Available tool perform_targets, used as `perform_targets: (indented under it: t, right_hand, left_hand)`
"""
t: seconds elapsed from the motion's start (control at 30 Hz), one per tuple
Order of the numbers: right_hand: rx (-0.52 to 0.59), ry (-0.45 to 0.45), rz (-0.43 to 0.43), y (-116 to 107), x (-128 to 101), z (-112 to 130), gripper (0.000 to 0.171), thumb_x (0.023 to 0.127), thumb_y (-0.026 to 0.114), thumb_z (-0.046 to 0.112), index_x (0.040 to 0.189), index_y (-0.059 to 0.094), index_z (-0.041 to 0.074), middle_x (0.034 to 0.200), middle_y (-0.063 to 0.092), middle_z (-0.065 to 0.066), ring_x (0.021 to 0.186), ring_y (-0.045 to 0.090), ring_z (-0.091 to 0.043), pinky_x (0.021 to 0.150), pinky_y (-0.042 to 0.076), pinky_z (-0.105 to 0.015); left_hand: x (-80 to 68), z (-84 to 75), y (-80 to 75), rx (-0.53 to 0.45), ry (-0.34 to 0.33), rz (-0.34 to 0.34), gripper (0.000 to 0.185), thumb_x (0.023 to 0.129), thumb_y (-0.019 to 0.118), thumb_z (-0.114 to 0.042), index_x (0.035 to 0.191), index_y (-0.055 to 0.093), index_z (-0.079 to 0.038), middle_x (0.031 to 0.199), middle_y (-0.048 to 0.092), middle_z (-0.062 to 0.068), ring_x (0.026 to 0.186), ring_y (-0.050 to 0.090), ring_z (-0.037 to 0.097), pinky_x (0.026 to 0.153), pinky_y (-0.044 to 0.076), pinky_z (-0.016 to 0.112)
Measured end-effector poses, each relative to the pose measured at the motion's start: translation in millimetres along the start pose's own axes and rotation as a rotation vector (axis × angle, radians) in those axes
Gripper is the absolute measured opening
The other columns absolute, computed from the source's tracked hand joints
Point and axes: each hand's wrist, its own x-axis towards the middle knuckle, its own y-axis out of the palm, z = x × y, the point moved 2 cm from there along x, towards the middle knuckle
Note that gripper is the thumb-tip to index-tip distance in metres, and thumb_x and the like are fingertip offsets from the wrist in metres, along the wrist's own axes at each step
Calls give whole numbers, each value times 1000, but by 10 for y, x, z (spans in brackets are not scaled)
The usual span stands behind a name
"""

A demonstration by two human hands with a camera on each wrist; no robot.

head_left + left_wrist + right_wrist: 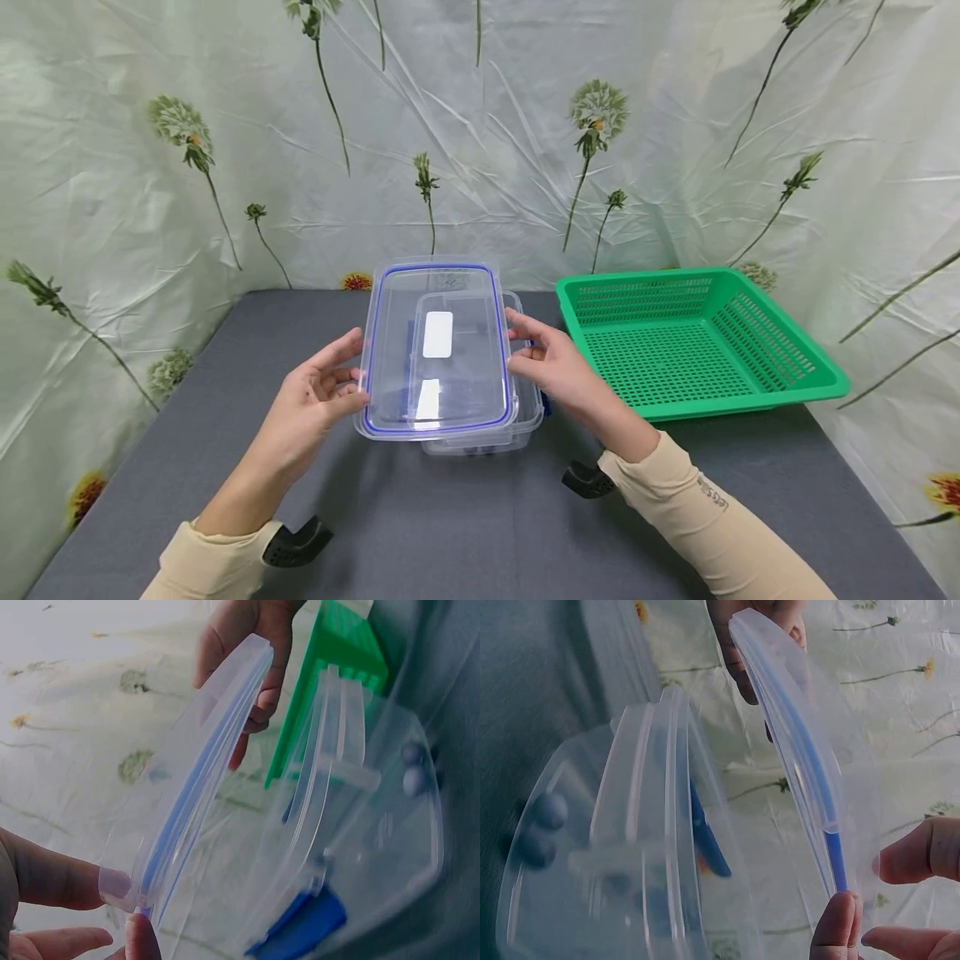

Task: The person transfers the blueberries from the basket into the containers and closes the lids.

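A clear plastic lid (435,346) with a blue seal ring is held in the air between both hands, above a clear plastic container (517,417) that stands on the grey table (465,525). My left hand (318,396) pinches the lid's left edge between thumb and fingers. My right hand (551,367) grips the lid's right edge. In the left wrist view the lid (191,780) shows edge-on, with the container (360,825) below it. The right wrist view shows the lid (810,765) beside the container (630,847), with fingertips (836,922) on the rim.
A green perforated basket (697,342) sits at the right on the table, with nothing inside it. Blue clips (300,926) hang on the container's side. Crinkled floral sheeting (150,167) walls the table on three sides.
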Motion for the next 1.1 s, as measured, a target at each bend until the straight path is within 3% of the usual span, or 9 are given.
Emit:
perform_targets:
  t: [0.27,0.43,0.63,0.8,1.1]
  right_hand:
    - [28,-42,-13,-343,-276,-102,81,95,59,-4,169,27,3,159,43,-30,93,62,-10,85,57,-16]
    - [44,-48,-7,-462,-379,-120,80,96,58,-3,169,27,3,162,40,-28,95,60,-8,89,56,-16]
    - [130,-67,22,-523,-390,-123,69,106,54,-2,170,28,7,159,42,-22,97,64,-7,92,57,-17]
    - [161,-130,31,-466,-310,-126,63,110,53,-1,168,32,7,157,47,-20,102,69,-7,93,60,-21]
    - [11,-272,-172,-459,-346,-157,64,102,66,-5,162,46,7,151,58,-23,111,70,-4,93,61,-17]
  left_hand:
    - [102,-15,331,-111,-47,69,83,91,68,15,165,36,-2,152,44,17,97,58,9,81,57,17]
    - [131,-7,430,-77,-50,80,78,92,68,12,164,41,-5,152,46,15,107,56,15,86,56,18]
    - [140,6,428,-124,-29,103,58,107,60,-4,162,45,-7,160,44,11,118,57,17,97,54,20]
    - [110,50,331,-148,43,75,51,110,56,-5,161,47,-4,159,46,6,111,62,13,89,57,21]
    - [207,106,414,17,258,-36,64,92,73,16,151,60,-3,143,62,6,108,67,8,87,61,16]
